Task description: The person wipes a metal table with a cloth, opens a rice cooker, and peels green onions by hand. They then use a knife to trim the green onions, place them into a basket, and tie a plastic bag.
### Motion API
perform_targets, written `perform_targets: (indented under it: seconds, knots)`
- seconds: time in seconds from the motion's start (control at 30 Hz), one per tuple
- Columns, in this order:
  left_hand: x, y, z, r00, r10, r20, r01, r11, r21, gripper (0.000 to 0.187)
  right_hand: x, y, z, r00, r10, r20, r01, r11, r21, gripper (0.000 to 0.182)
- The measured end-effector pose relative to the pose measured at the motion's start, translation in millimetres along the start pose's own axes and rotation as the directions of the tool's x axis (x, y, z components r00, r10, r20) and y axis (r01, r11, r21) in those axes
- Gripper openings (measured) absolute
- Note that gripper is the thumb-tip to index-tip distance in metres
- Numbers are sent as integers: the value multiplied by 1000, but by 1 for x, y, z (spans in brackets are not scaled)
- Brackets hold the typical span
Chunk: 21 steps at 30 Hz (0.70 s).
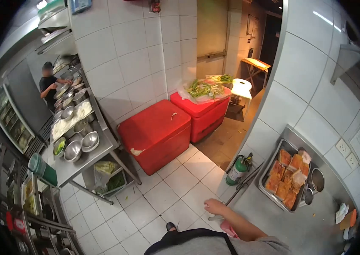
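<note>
My right hand (214,207) is low in the centre of the view, with the forearm reaching in from the lower right. Its fingers curl downward, and whatever they may hold is hidden. Just below the hand a grey rod-like end (216,217) shows. A pink-red thing (229,228), perhaps cloth, lies partly under the forearm. To the right, a metal tray (266,190) of orange-brown slabs (274,175) rests on the steel counter (252,221), beside two metal pots (316,179). My left hand is out of view.
Two red coolers (156,134) stand by the tiled wall, one topped with green vegetables (205,90). A green cylinder (238,170) stands beside the counter. At left, a steel table (99,144) holds bowls (72,151); a person (50,85) works behind it. A doorway opens at upper right.
</note>
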<state>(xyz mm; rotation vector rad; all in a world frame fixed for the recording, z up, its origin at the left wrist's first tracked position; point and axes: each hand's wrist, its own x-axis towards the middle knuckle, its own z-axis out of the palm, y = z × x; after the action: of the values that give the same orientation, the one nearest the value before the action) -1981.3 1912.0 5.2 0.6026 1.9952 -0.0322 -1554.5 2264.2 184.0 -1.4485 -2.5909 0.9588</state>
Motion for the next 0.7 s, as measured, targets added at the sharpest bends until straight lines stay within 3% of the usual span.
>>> perform_targets:
  seconds: [0.1, 0.13, 0.17, 0.2, 0.23, 0.27, 0.3, 0.33, 0.37, 0.5, 0.53, 0.57, 0.6, 0.63, 0.7]
  knots:
    - [84, 37, -97, 996, 62, -67, -48, 982, 184, 37, 15, 55, 44, 990, 53, 129, -55, 998, 9, 35]
    - [117, 55, -130, 991, 96, -98, -62, 952, 299, 37, 16, 49, 32, 936, 75, 343, -28, 990, -139, 36]
    - [141, 80, -158, 983, 111, -144, -58, 943, 327, 37, 17, 50, 37, 921, 237, 309, -206, 970, -128, 33]
    - [159, 114, -196, 864, 396, -310, -228, 858, 461, 33, 19, 65, 42, 932, 177, 316, -170, 984, -50, 33]
    - [150, 184, -229, 815, 348, -463, -271, 936, 227, 30, 18, 29, 4, 915, 235, 327, -237, 971, -36, 32]
    - [144, 243, -260, 773, 377, -510, -358, 923, 139, 29, 33, 34, -2, 905, 238, 353, -250, 968, -12, 32]
    - [172, 280, -276, 675, 448, -586, -485, 868, 106, 30, 49, 47, 0, 895, 248, 370, -267, 964, 2, 32]
    - [127, 346, -299, 685, 404, -606, -501, 865, 11, 30, 62, 61, 1, 884, 256, 391, -282, 959, 9, 32]
    - [139, 380, -305, 627, 478, -616, -626, 779, -33, 31, 78, 73, 2, 875, 254, 412, -281, 960, 5, 33]
    - [168, 466, -274, 606, 606, -516, -783, 571, -249, 30, 140, 136, -6, 843, 191, 502, -172, 981, -85, 34]
    - [172, 469, -265, 737, 583, -341, -633, 773, -48, 34, 156, 152, -11, 861, 172, 479, -142, 985, -98, 34]
    - [219, 447, -231, 731, 583, -355, -597, 798, 82, 32, 175, 166, -22, 890, 169, 423, -140, 985, -98, 35]
    - [198, 450, -225, 846, 525, -95, -486, 832, 269, 39, 193, 171, -42, 948, 178, 263, -172, 984, -43, 35]
    - [249, 411, -194, 784, 621, -7, -552, 702, 450, 38, 211, 175, -64, 979, 181, 96, -184, 983, 19, 35]
    - [238, 387, -170, 903, 404, 148, -427, 794, 432, 37, 256, 185, -110, 975, 219, 37, -217, 975, -45, 33]
